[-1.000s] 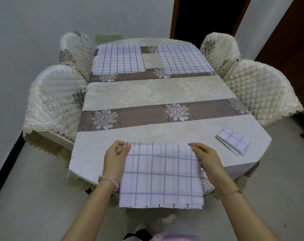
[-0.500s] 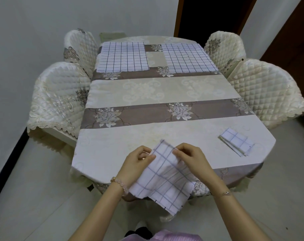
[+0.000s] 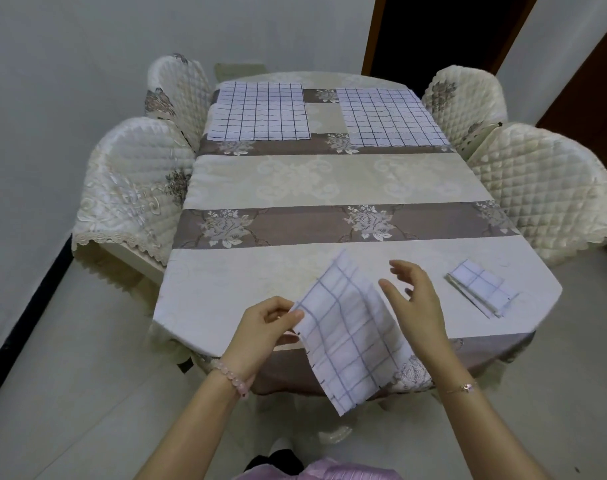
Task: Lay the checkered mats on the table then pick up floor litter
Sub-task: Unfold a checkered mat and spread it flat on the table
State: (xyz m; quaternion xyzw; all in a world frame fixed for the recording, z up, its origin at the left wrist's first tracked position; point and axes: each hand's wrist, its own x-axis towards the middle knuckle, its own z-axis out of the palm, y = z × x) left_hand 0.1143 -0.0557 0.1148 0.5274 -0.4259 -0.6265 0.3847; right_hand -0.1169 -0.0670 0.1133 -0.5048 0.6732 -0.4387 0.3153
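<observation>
Pale walls and a tiled floor frame a dining room where a long desk (image 3: 330, 181), draped in a cream and mauve flowered cloth, fills the middle of the view. Four chairs (image 3: 132, 188) in quilted covers stand along it, two on the left and two on the right. At the far end two checkered mats lie spread flat side by side, the far left mat (image 3: 260, 112) and the far right mat (image 3: 388, 117), with a strip of cloth between them.

At the near edge a third mat (image 3: 347, 337), partly unfolded, hangs tilted. Its upper corner is over the desk and its lower corner drops past the edge towards the floor. It looks to be thin, light cloth, soft enough to sag wherever it is not held and in no way fragile. It is likely best taken by pinching two corners, so that it can be drawn open and laid flat.

The left hand (image 3: 264, 327) pinches the mat's left corner between thumb and fingers, a small closed grip. The right hand (image 3: 416, 303) is released, fingers spread and straight, just beside the mat's right edge; whether it touches the cloth cannot be told. A fourth mat (image 3: 480, 285), folded small, lies on the desk at the near right, apart from both hands.
</observation>
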